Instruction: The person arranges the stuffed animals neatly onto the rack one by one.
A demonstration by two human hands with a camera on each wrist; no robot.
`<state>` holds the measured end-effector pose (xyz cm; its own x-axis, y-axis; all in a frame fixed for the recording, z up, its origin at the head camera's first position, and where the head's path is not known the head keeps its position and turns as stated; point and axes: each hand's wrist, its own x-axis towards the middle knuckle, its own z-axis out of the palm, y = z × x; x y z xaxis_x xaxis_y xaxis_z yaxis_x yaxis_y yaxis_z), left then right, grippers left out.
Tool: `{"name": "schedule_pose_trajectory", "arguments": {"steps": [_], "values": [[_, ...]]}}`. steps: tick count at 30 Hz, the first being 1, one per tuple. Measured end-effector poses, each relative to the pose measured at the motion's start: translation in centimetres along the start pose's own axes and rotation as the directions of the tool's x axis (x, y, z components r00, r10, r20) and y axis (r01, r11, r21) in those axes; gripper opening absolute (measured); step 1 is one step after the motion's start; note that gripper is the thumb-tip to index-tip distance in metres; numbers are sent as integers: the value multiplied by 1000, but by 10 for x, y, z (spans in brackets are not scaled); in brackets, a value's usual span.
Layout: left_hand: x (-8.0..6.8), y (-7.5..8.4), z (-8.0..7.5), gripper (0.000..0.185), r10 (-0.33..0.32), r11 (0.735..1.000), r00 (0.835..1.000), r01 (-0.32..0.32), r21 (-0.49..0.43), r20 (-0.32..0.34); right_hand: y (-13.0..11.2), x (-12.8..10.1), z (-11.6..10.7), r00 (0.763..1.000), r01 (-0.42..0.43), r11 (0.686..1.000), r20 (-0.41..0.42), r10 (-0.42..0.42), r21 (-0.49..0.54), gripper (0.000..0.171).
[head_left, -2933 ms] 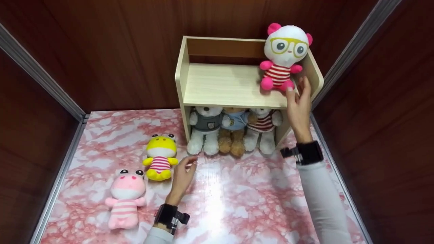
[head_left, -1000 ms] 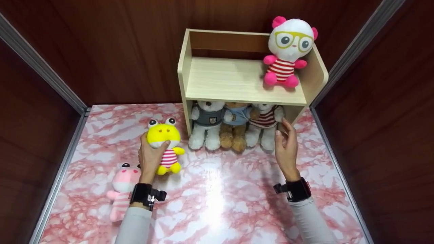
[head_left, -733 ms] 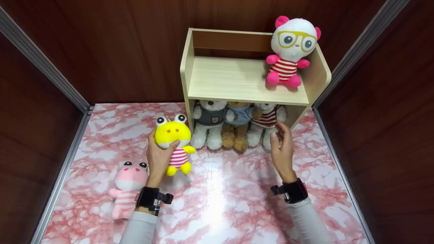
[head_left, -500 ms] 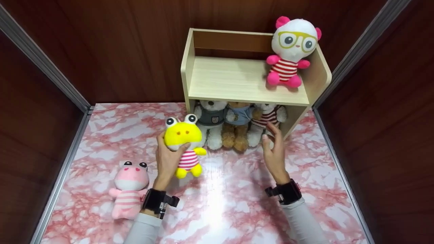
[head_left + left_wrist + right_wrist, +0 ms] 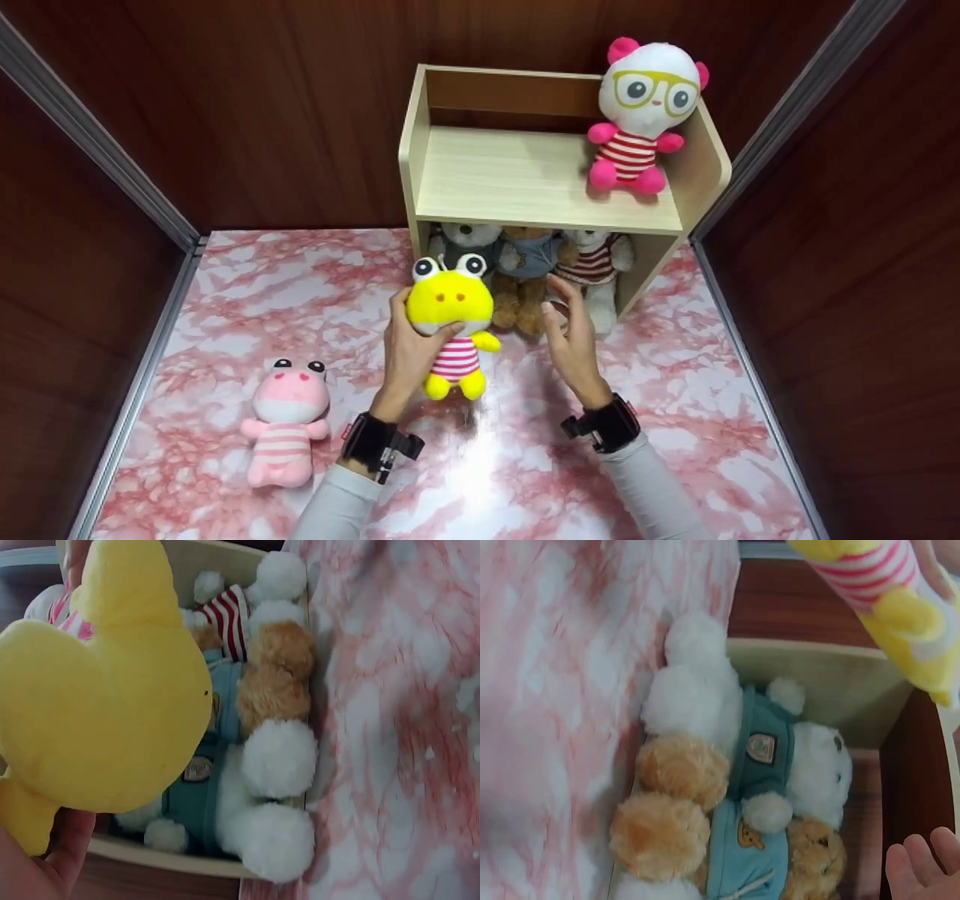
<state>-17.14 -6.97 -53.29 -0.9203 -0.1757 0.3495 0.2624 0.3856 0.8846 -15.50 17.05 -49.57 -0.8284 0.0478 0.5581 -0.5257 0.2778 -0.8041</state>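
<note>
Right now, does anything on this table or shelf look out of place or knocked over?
Only the pink striped plush: it lies flat on its back on the marble-patterned table, apart from the rest, while the panda plush with glasses and the three bears under the shelf sit upright. Nothing looks damaged.

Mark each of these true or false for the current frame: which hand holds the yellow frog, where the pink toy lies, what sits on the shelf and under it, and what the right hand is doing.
1. The left hand holds the yellow frog. True.
2. The pink toy sits on the shelf. False: it lies on the table, left of the left hand.
3. The glasses doll sits at the right end of the shelf top. True.
4. The right hand grips a bear. False: it is open and holds nothing, beside the frog.
5. The space under the shelf is empty. False: three bears sit there.
</note>
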Motion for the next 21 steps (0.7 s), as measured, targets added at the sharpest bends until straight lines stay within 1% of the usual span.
{"name": "schedule_pose_trajectory", "arguments": {"steps": [4,8,10,12,15,17,19,21], "values": [[-2,6,8,88,22,1000,1000,-22,-6,14,-4,-1,6,999,-43,999,20,42,26,40],[-4,12,15,88,33,999,999,-32,-24,27,-5,0,10,997,-53,997,53,50,60,39],[-5,14,19,88,42,999,999,-41,-32,33,-5,1,11,995,-66,994,84,59,90,39],[-5,16,22,89,51,998,998,-50,-29,40,-5,1,12,988,-105,984,131,87,143,40],[-6,19,27,90,67,998,997,-66,-22,48,-6,1,13,966,-203,957,205,160,209,43],[-6,21,29,90,77,997,996,-76,-19,52,-7,0,14,945,-275,929,247,214,246,45],[-6,24,31,90,94,995,994,-93,-23,54,-8,0,14,928,-328,907,268,258,263,46],[-6,26,33,90,108,994,993,-106,-29,57,-9,1,14,917,-363,886,278,286,286,47]]}}
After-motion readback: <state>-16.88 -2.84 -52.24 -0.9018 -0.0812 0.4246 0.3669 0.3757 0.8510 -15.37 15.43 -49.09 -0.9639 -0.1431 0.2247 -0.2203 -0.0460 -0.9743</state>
